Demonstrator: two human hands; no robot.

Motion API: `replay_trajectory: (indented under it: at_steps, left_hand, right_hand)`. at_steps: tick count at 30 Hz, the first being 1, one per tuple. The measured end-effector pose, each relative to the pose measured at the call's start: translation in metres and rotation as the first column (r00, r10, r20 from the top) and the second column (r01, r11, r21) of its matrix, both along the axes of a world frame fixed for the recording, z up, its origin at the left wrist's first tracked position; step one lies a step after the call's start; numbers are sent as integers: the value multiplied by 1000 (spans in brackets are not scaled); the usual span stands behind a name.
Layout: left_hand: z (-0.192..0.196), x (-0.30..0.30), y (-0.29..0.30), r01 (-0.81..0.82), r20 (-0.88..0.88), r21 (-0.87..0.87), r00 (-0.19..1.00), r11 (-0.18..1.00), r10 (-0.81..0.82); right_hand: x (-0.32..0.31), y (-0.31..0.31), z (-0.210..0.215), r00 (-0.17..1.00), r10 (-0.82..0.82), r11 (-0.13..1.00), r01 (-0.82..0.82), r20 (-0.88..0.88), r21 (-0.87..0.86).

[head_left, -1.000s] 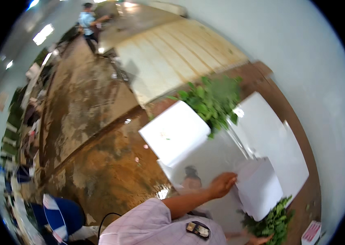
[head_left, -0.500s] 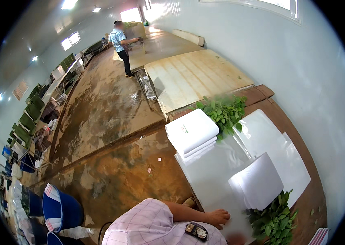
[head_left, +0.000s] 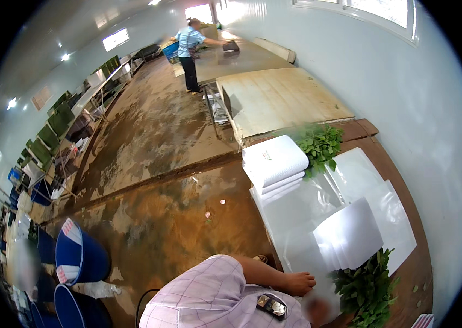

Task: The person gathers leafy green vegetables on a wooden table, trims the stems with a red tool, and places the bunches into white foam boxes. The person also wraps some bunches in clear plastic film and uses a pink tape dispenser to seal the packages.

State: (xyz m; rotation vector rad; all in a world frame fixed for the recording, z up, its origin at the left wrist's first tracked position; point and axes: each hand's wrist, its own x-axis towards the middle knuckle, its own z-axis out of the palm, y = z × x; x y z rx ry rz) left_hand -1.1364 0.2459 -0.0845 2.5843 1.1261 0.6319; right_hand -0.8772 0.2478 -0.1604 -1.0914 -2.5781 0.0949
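Left hand (head_left: 298,283) rests flat, fingers loosely extended, on clear plastic sheet (head_left: 296,218) at surface (head_left: 405,273) edge; grips nothing. Right hand (head_left: 317,309) blurred, apparently at leafy bunch (head_left: 367,290); grip cannot be told. White bag stack (head_left: 349,235) just beyond.

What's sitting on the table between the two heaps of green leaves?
In the head view, between the far heap of leaves and the near heap lie clear plastic sheets and a small stack of white sheets.

white bag stack (head_left: 272,159), clear plastic bags (head_left: 375,188)
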Motion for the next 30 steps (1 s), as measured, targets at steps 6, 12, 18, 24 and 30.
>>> replay_trajectory:
  at_steps: [6,12,18,24,30]
  left_hand:
    - [-8,12,14,-61,-94,-159,994,985,46]
    - [21,23,45,-173,-49,-429,985,886,168]
    - [59,29,59,-138,-178,-598,983,789,37]
    - [28,-39,27,116,-239,-48,963,992,-124]
    - [33,-45,42,151,-299,-85,939,985,-170]
  right_hand:
    - [-9,11,21,996,44,991,-53,-75,-122]
    - [-6,7,49,997,41,972,-55,-66,-226]
    - [-27,4,153,999,-15,925,33,51,-379]
    - [-11,13,89,993,-94,864,48,-68,-501]
    - [-19,6,98,924,-250,771,9,-290,-637]
